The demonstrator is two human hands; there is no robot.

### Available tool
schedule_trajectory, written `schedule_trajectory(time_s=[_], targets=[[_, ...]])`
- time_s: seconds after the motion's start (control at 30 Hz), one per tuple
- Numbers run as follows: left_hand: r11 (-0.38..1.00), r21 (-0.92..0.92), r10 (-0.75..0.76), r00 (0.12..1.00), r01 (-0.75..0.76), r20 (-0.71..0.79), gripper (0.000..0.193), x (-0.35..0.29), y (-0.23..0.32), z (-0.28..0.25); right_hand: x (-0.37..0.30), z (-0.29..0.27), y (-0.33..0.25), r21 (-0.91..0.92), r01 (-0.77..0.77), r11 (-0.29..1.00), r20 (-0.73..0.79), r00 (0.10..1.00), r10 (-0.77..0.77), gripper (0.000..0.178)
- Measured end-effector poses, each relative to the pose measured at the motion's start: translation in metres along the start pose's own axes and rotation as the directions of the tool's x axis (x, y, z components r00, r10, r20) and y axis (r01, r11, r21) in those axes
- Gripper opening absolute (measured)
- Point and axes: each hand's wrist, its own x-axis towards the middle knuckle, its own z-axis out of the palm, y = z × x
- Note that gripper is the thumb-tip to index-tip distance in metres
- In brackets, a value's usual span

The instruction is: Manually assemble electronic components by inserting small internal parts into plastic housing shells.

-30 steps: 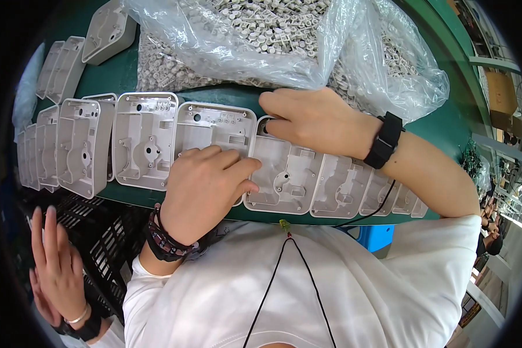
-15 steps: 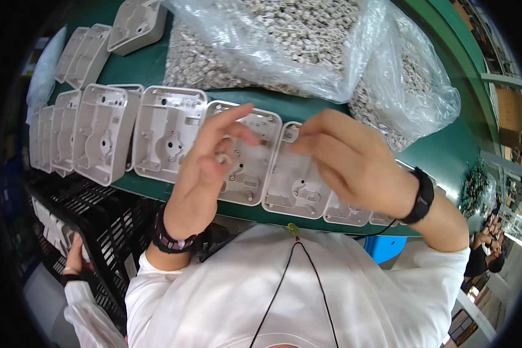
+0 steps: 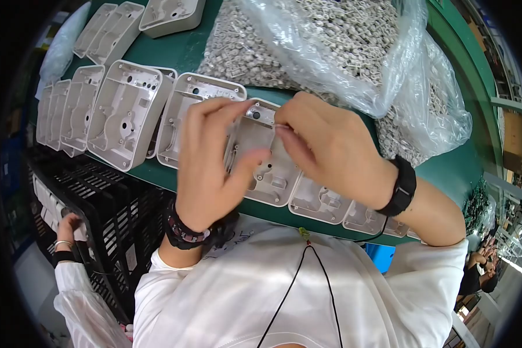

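A light grey plastic housing (image 3: 267, 188), an open box with round posts and holes inside, lies beneath my two hands. Its upper edge and part of its floor show between them. My left hand (image 3: 214, 162) hovers over its left side, fingers stretched and thumb held apart; I see nothing gripped there. From the right comes my right hand (image 3: 333, 139), thumb and forefinger pinched near the housing's far end. Whatever lies between those fingertips is hidden. Another housing (image 3: 200, 87) is partly covered by my left hand, and a further housing (image 3: 319, 203) sits below my right wrist.
Several more housings (image 3: 127, 119) line the green table (image 3: 182, 55) leftward. Behind my hands lies a clear plastic bag (image 3: 377, 87) full of small grey parts (image 3: 348, 29). A black crate (image 3: 122, 214) stands at the lower left, with another person's hand (image 3: 68, 229) beside it.
The whole view has shifted, so the table's things sit farther right and higher. My hands have come closer together over one housing. My left hand's fingers have straightened.
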Motion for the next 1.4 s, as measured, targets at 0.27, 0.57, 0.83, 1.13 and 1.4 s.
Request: schedule_trajectory(time_s=[0.27,0.57,0.83,1.13,1.4], targets=[[0.744,0.667,-0.028,0.999,0.031,-0.016,0.025,-0.011,-0.013,-0.008,0.029,0.018,0.012,-0.205,0.133,0.97,0.16,0.982,-0.101,0.011],[0.755,0.654,0.008,0.997,0.048,-0.083,0.018,-0.017,-0.017,-0.003,0.042,0.024,0.025,-0.245,0.352,0.903,0.254,0.923,-0.29,0.009],[0.765,0.644,0.043,0.994,0.031,-0.098,0.014,-0.01,-0.016,-0.001,0.009,-0.012,-0.008,-0.163,0.112,0.98,0.194,0.978,-0.079,0.009],[0.767,0.641,0.022,0.996,0.035,-0.081,0.011,-0.016,-0.012,0.005,-0.078,-0.138,0.129,-0.508,-0.353,0.785,-0.138,0.934,0.331,0.012],[0.784,0.615,-0.006,0.991,0.087,-0.132,0.007,-0.017,-0.01,0.015,-0.073,-0.123,0.132,-0.352,-0.54,0.765,-0.094,0.833,0.545,0.013]])
